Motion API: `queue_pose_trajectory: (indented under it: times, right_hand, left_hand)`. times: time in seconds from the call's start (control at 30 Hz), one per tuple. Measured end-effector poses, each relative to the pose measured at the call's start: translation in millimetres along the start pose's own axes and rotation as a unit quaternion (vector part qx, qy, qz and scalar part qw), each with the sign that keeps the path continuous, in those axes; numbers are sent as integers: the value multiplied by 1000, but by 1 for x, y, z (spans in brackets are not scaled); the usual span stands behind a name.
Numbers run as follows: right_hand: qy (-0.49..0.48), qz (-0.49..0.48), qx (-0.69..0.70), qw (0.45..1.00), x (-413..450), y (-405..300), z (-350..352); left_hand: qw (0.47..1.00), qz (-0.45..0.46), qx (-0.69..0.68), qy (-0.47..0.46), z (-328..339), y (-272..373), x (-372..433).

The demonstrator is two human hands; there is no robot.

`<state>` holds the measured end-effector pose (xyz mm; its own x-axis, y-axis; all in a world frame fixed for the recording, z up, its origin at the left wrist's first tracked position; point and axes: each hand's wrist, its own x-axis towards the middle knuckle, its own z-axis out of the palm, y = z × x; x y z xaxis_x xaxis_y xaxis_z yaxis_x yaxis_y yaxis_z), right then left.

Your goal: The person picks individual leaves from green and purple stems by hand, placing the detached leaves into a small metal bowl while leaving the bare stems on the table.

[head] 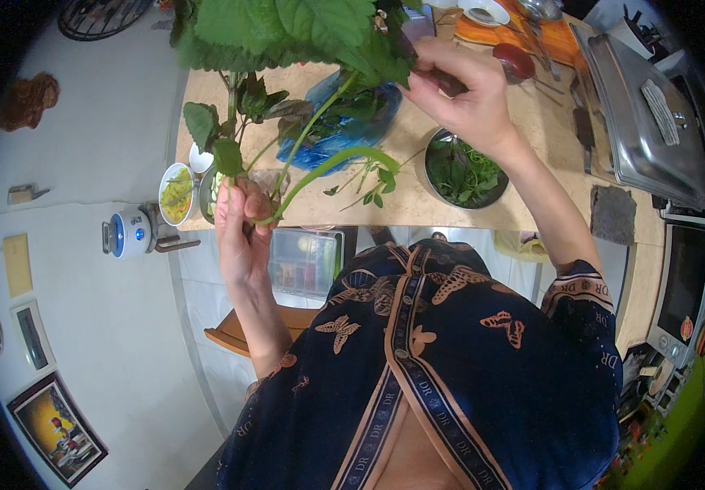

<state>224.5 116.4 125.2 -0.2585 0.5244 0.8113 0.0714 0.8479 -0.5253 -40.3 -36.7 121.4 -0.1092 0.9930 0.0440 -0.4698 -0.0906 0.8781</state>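
In my left hand (247,214) are the stems of a leafy green plant (279,30), whose broad leaves spread at the top of the view. My right hand (463,98) is raised at the plant's right side, its fingers curled round a dark brown handle (448,82); what the handle belongs to is hidden by leaves. Below my right hand, a metal bowl (432,177) holds cut greens (472,171). Behind the stems lies a blue plastic bag (316,156) with more leaves in it. Small sprigs (377,184) rest on the counter between bag and bowl.
A white bowl (162,208) of shredded yellow-green food stands at the counter's left edge. A red onion (513,63), an orange board (481,33) and cutlery lie at the back right. A large lidded metal appliance (665,122) occupies the right side; a grey cloth (613,214) is nearer.
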Motion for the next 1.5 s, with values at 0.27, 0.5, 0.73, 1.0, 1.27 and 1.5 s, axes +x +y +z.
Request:
queue_pose_trajectory:
  times: [0.27, 0.5, 0.73, 1.0, 1.27, 1.5]
  right_hand:
    - [63, 88, 78, 991, -5, -12, 16]
    - [128, 218, 132, 958, -30, -4, 73]
    - [157, 75, 95, 980, 8, 6, 99]
    - [122, -25, -66, 990, 8, 22, 116]
    - [114, 290, 124, 942, -51, 10, 106]
    - [287, 503, 97, 810, -118, 21, 2]
  left_hand:
    - [990, -38, -135, 3, -9, -6, 5]
    - [958, -87, -274, -25, -20, 3, 13]
    - [939, -98, -330, -10, -31, 14, 21]
    - [946, -91, -311, -15, -57, 17, 28]
    - [959, -118, -257, 2, -63, -1, 28]
    - [962, -120, -243, 26, -47, -13, 27]
